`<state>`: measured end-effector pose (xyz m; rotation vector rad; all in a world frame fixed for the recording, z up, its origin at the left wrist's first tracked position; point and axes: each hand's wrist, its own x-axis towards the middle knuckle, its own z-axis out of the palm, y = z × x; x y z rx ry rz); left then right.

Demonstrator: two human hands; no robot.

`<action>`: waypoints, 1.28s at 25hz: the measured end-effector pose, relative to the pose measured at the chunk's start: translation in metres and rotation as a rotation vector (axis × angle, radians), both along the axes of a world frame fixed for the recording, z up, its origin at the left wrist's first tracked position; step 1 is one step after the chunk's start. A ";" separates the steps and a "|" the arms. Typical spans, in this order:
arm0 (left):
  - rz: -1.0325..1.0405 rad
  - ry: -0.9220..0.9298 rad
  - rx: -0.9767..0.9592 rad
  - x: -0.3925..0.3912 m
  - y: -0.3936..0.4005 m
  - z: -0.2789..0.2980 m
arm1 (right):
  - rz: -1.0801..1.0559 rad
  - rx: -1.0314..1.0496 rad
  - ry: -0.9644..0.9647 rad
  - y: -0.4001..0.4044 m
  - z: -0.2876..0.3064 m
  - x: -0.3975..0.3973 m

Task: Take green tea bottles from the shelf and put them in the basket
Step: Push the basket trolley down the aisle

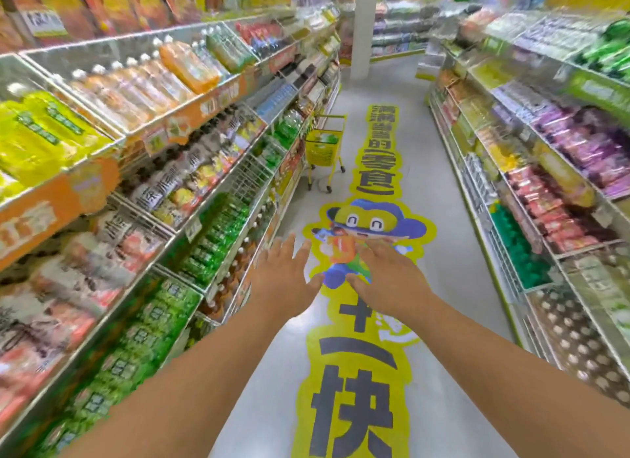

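Note:
I stand in a shop aisle with both arms stretched forward over the floor. My left hand [284, 276] and my right hand [385, 275] are flat with spread fingers and hold nothing. Green-labelled bottles [218, 239] fill a low shelf on the left, beside my left hand, and more green bottles [136, 341] sit on the shelf below, nearer to me. A yellow wheeled basket [324, 147] stands farther down the aisle, close to the left shelves, with something green inside it.
Shelves [191, 113] of drinks line the left side; shelves of snack packs [559, 198] line the right. A yellow floor sticker [361, 372] with a cartoon figure runs down the grey aisle. A white pillar [363, 27] stands at the far end.

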<state>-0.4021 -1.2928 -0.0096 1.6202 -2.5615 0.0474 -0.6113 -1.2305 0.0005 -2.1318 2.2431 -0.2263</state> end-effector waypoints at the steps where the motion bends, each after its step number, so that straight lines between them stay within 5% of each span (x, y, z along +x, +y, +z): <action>1: 0.002 -0.004 0.010 -0.005 -0.032 -0.004 | 0.001 -0.017 -0.001 -0.029 -0.001 -0.004; 17: -0.095 -0.110 0.019 -0.089 -0.504 -0.021 | -0.107 -0.008 -0.117 -0.481 -0.015 -0.083; 32: -0.051 -0.041 0.018 -0.326 -0.859 -0.007 | -0.018 -0.002 -0.066 -0.843 -0.002 -0.312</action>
